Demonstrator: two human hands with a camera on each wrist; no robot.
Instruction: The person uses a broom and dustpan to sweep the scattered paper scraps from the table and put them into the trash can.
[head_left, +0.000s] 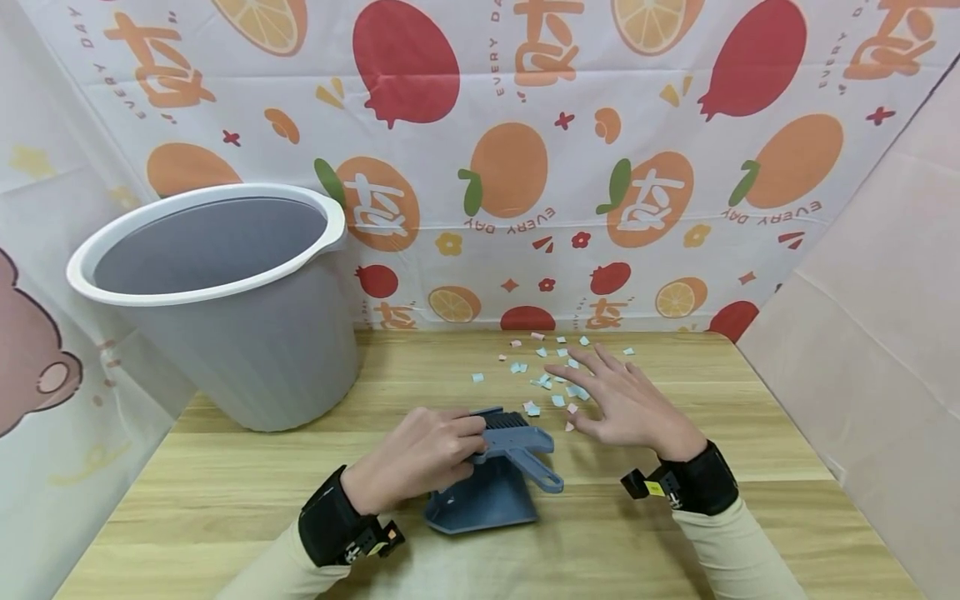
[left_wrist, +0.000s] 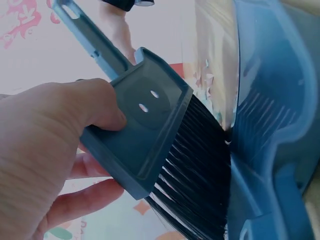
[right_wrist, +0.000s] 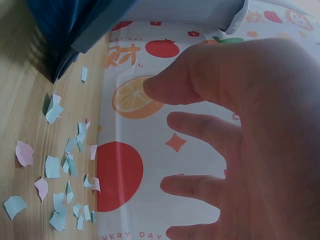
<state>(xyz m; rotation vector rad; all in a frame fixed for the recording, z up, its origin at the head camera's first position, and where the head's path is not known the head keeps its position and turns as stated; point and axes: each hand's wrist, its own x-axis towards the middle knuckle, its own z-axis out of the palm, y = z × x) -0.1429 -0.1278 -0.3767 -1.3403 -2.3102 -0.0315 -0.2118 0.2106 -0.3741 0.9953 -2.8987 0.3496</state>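
The left hand grips the brush by its head: the thumb lies flat on the top face, and the fingers bend beneath the lower edge, so the head sits between them. The brush handle juts free of the fingers, slanting toward the table's right edge. The dark bristles face the dustpan, just beside it; whether they touch cannot be told. The dustpan is under the brush, near the middle of the table, its wide lip toward the near edge. Whether it rests on the wood is unclear.

The right hand is spread wide, thumb well away from the fingers, and has hold of nothing. From the head view its fingertips overlap the paper scraps; the right wrist view shows a gap between fingertips and scraps. These pale blue and pink bits lie loosely scattered right of the middle, toward the far edge, with a few closer to the dustpan.

A grey bin with a white rim stands at the far left corner. A fruit-printed cloth hangs behind the far edge.
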